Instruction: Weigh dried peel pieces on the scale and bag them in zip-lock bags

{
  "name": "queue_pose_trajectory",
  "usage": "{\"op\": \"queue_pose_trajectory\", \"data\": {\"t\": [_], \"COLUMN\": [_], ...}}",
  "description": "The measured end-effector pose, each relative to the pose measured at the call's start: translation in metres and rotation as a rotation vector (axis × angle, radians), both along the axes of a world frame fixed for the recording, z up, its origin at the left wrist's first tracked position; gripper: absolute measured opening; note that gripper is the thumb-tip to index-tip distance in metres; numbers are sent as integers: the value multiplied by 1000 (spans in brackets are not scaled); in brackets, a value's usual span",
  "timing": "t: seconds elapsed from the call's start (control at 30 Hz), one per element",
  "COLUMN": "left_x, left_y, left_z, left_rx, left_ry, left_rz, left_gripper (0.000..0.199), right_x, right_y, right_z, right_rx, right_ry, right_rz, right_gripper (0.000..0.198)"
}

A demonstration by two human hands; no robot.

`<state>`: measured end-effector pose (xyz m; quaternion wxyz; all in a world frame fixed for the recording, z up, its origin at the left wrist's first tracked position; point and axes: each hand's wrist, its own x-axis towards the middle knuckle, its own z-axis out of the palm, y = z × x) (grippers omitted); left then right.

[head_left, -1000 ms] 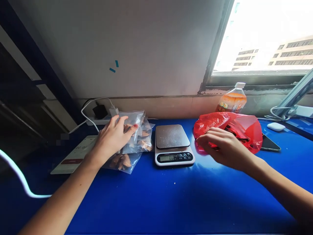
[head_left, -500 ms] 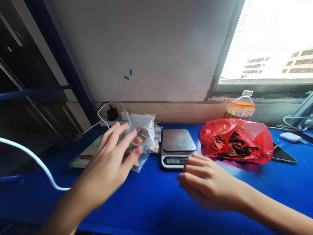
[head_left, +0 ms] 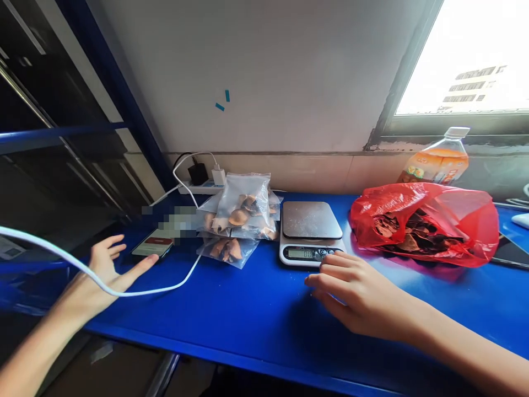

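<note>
My left hand [head_left: 105, 273] reaches out at the left, thumb and fingers apart, around the near corner of a smartphone [head_left: 144, 246] with a lit screen; whether the thumb touches it I cannot tell. A white cable passes in front of this hand. At the front of a digital kitchen scale [head_left: 312, 220], my right hand [head_left: 355, 300] hovers with loosely bent fingers, holding nothing, one fingertip by the buttons. The scale's steel plate bears nothing. Left of it lie several clear zip bags [head_left: 242, 207] of brown dried pieces, stacked on one another.
A red plastic bag [head_left: 425, 226] of dark dried flakes gapes open right of the scale, with an orange drink bottle [head_left: 440, 160] behind it. Another phone [head_left: 514, 251] lies partly under the bag. Chargers [head_left: 209, 175] sit by the wall; the white cable [head_left: 144, 292] crosses the blue table [head_left: 248, 314].
My left hand has moved left and down, from in front of the zip bags to the phone. The right hand stays by the scale, its fingers a little looser. The view has shifted slightly.
</note>
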<state>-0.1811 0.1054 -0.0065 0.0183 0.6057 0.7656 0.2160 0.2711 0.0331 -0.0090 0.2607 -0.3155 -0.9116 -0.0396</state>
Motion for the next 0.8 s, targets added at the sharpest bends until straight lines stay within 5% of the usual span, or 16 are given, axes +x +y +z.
{"op": "queue_pose_trajectory", "data": {"t": [0.1,0.23,0.5,0.8], "left_x": [19,32,-8,-15], "left_y": [6,21,81,76], "left_z": [0,12,23,13], "left_rx": [-92,-101,-136,-17], "left_ry": [64,151,148,76], "left_rz": [29,66,139,83], "left_gripper": [104,98,99,94], "right_x": [4,2,5,4], "right_y": [3,3,-1,6], "right_z": [-2,-2,1,3], "right_rx": [-55,-95,-83,-79], "right_ry": [34,10,-10,-53], "right_rz": [-25,-32,-44,-67], "right_gripper": [18,18,19,20]}}
